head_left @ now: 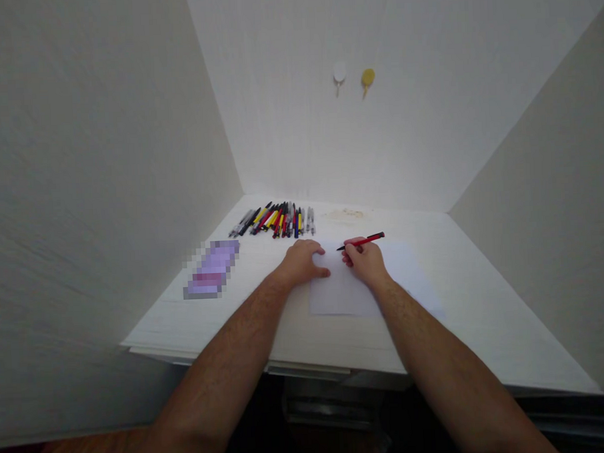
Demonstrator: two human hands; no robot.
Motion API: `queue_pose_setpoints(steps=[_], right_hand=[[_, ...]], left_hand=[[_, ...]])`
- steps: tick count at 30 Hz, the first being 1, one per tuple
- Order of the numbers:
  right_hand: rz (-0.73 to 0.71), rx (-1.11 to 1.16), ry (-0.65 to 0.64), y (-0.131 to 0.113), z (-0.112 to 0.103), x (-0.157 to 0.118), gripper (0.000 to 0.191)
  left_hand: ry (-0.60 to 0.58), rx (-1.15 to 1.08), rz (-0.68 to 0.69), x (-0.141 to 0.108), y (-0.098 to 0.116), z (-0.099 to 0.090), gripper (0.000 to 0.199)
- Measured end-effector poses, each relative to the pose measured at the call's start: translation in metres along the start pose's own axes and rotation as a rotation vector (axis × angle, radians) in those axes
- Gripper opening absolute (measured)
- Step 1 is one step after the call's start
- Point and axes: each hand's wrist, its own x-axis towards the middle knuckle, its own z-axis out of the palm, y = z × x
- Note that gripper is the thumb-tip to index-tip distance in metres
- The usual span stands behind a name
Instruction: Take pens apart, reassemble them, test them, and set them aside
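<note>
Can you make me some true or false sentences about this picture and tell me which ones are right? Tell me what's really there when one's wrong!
1. The right hand holds a red and black pen. True.
2. The left hand holds a yellow pen. False: it holds no pen and is at the left edge of the paper.
3. The bunch of pens lies to the right of the paper. False: it lies farther back, to the left.
4. A white round thing and a yellow round thing are on the back wall. True.
</note>
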Motion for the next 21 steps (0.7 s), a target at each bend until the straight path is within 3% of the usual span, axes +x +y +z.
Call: queue_pose_setpoints(steps=[3, 8, 21], right_hand=[[-0.071, -0.149, 0.02, -0.0001, -0.0023, -0.0034, 0.024], [-0.162, -0.242, -0.069, -0.0004, -0.0015, -0.0056, 0.025], [-0.135, -0.336, -0.003, -0.0056, -0.004, -0.008, 0.022]], left_hand=[[0.01, 0.015, -0.032, -0.0004, -0.0034, 0.0017, 0.066], [0.013, 0.009, -0.041, -0.0015, -0.0052, 0.0015, 0.068], [0.001, 0.015, -0.026, -0.0015, -0.0052, 0.0007, 0.068]])
